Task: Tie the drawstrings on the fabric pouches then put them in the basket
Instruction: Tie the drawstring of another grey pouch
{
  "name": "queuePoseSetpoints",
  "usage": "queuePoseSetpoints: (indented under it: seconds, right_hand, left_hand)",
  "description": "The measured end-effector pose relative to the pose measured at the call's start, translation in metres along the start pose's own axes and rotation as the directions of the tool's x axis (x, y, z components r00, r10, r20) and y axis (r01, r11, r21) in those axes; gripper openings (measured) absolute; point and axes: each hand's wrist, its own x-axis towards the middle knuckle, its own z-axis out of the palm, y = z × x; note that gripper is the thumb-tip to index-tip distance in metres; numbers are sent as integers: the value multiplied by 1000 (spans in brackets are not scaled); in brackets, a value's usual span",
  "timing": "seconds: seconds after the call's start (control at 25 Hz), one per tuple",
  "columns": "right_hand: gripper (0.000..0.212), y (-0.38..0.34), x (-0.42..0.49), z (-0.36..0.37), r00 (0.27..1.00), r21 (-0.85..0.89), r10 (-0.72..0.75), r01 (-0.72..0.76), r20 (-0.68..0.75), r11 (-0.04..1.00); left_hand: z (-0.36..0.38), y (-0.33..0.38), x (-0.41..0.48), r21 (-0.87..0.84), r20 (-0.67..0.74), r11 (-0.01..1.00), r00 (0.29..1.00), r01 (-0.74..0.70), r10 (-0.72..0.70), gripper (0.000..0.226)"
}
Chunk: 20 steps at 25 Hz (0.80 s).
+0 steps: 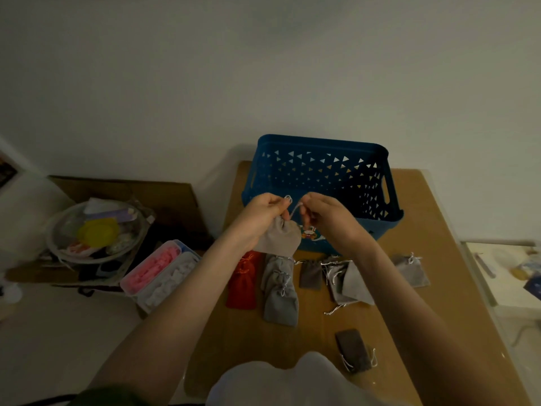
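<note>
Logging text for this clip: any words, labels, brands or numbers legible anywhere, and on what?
No legible text.
The front sticker on the blue basket shows a cartoon picture; any lettering is too blurred to read, and the grey pouch hides part of it.

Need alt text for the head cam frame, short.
A left hand and right hand hold a grey pouch over a wooden table, pinching its drawstring, in front of a blue basket. A red pouch and several grey pouches lie on the table.
</note>
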Motion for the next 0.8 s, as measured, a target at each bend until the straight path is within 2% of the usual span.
queuePoseSetpoints:
  seconds: [0.08,0.2,0.32,0.56,0.68,0.8]
  right_hand:
    - [25,3,-2,3,997,25,-53,52,48,998]
    - [15,6,-4,2,993,-38,-99,102,69,994]
    - [7,6,-6,1,990,-116,-142,144,25,983]
    - [14,5,-1,1,978,-213,-177,152,-108,965]
    - [14,5,0,2,955,-218,-187,136,-232,966]
    - [12,5,-1,4,939,-207,-188,130,-289,970]
  left_hand:
    - [8,-1,-1,-19,-3,999,1000,-26,25,19]
    - [16,0,1,-24,-58,1000,998,-4,3,10]
    - [19,-1,1,-16,-50,999,998,-37,36,15]
    - [22,5,-7,162,-95,972,978,-168,185,30]
    - [21,8,-11,105,-40,976,980,-192,197,32]
    - [18,6,-14,140,101,959,967,-246,234,19]
